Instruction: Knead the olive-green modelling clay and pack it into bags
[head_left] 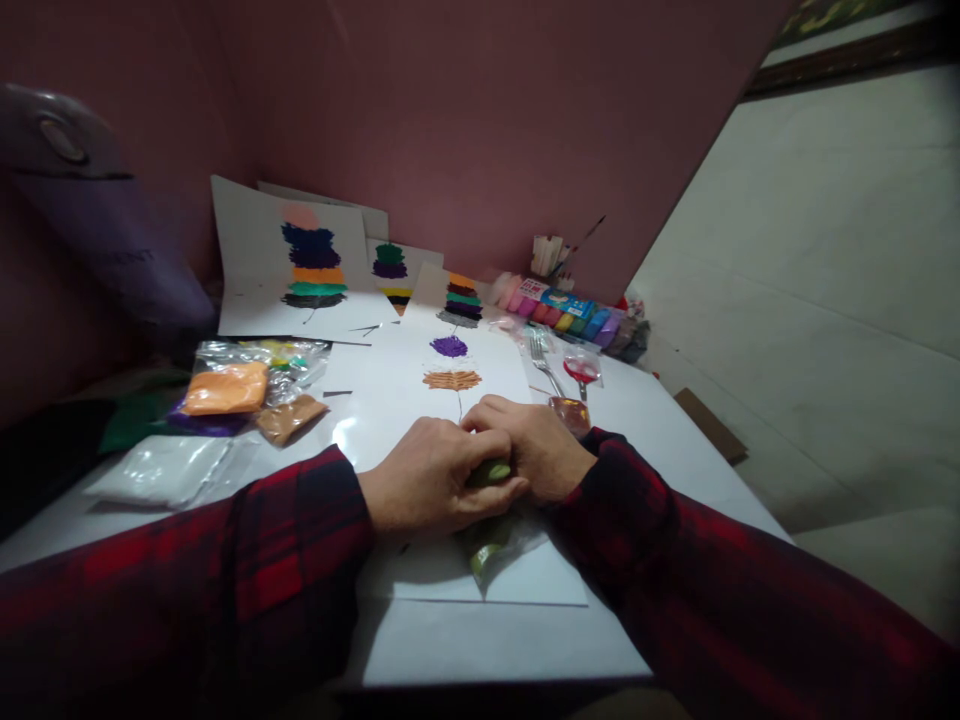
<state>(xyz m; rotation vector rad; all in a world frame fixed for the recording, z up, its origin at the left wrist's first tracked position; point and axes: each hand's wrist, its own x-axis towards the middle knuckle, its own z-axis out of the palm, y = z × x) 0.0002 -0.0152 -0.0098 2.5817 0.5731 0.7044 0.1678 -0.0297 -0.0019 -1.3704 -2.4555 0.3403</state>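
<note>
My left hand (431, 475) and my right hand (536, 450) are close together over the near part of a white sheet of paper (382, 420). Both are closed around green modelling clay (491, 472), which shows between the fingers. Below them hangs a clear plastic bag (487, 555) with more green in it. My fingers hide most of the clay. Just beyond my hands, the sheet carries a textured purple patch (450, 346) and a light brown band (451, 380) above a thin drawn line.
Bagged orange clay (225, 388), brown clay (291, 418) and white clay (161, 470) lie at the left. A fork (544, 362), a red tool (581, 372) and a pack of coloured clays (559, 310) are at the right. Striped pictures (315, 260) lean on the wall.
</note>
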